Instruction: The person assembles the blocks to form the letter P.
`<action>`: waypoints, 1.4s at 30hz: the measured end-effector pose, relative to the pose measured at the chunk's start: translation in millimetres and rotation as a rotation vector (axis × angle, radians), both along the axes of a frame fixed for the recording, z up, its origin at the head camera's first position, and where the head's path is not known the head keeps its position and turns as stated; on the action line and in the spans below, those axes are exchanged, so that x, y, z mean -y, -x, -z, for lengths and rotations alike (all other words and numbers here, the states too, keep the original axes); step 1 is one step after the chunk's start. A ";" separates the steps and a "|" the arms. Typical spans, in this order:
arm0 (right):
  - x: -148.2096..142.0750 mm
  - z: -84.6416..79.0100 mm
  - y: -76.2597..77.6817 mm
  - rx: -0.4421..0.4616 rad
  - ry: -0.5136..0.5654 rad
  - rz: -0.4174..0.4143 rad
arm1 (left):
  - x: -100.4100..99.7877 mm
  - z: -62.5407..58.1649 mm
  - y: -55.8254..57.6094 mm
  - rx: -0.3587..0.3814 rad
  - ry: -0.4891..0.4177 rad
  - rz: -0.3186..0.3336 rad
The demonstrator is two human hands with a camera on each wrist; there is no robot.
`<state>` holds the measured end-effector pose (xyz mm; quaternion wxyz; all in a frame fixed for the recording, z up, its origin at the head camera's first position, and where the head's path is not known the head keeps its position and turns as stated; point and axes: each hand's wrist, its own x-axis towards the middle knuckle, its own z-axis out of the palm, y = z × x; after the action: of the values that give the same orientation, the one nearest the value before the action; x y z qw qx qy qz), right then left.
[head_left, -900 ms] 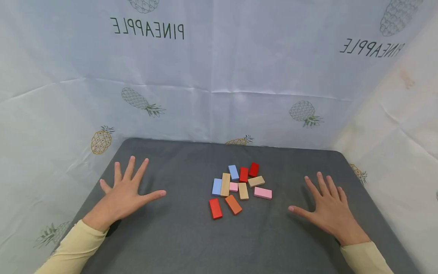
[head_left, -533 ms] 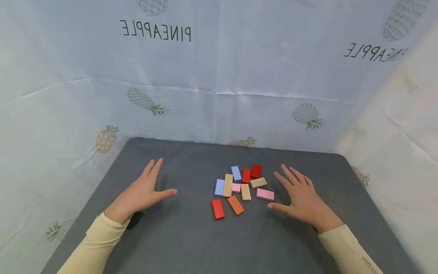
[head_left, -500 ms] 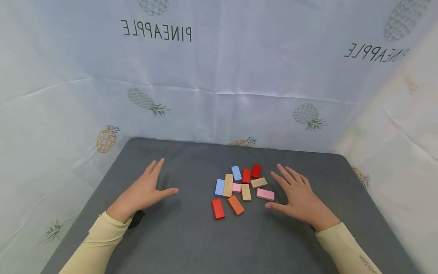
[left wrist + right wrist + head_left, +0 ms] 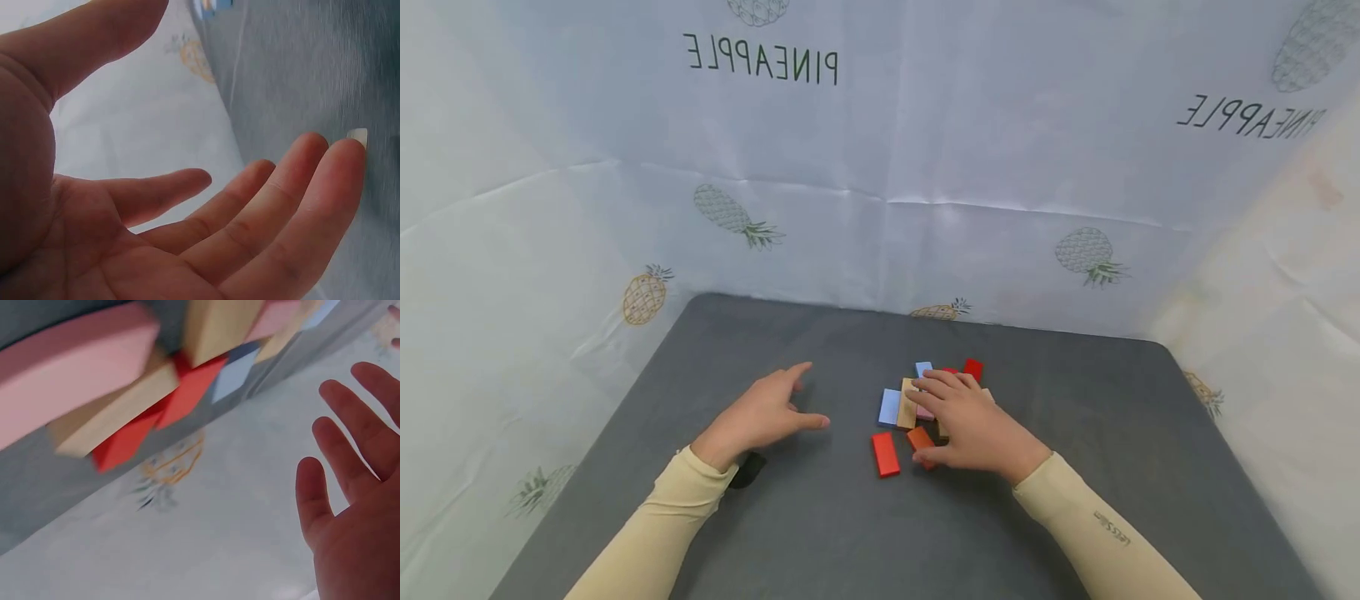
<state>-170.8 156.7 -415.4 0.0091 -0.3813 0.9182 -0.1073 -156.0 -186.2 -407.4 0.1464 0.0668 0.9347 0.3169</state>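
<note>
Several small coloured blocks lie in a loose cluster on the grey table. My right hand [image 4: 977, 425] is over the cluster and hides part of it. Its fingers are spread and hold nothing in the right wrist view, apart from a pink block [image 4: 75, 369] and a wooden block [image 4: 119, 406]. In the head view the thumb overlaps an orange block [image 4: 919, 435]; whether they touch I cannot tell. To the left of a red block [image 4: 886, 455] and a light blue block [image 4: 890, 407], my left hand [image 4: 760, 421] hovers with loose fingers and nothing in its grasp.
The grey table [image 4: 850, 533] has rounded far corners. A white pineapple-print cloth [image 4: 985, 125] hangs behind it and along both sides. A dark red block [image 4: 973, 370] lies at the far right of the cluster.
Both hands have come inward from the table's sides. The right hand has moved left over the blocks; the left has moved right toward them. The view has shifted slightly.
</note>
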 end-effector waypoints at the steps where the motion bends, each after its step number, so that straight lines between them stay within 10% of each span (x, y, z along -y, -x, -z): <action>1: 4.7 0.6 1.4 0.002 -0.002 -0.014 | -5.1 1.6 -1.4 -0.001 0.006 0.007; 14: 33.7 5.6 15.1 0.011 -0.035 -0.061 | -49.0 4.1 -15.6 0.000 0.002 0.107; 23: 51.2 4.8 -1.9 -0.011 -0.092 -0.139 | -29.3 6.0 -9.5 0.047 0.014 0.082; 42: 90.8 20.4 -13.3 -0.045 -0.125 -0.137 | 15.3 16.2 -36.4 0.176 -0.140 0.009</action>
<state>-157.5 65.9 -435.8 0.0196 -0.4443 0.8947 -0.0403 -119.6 -201.5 -423.6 0.2240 0.0529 0.8936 0.3855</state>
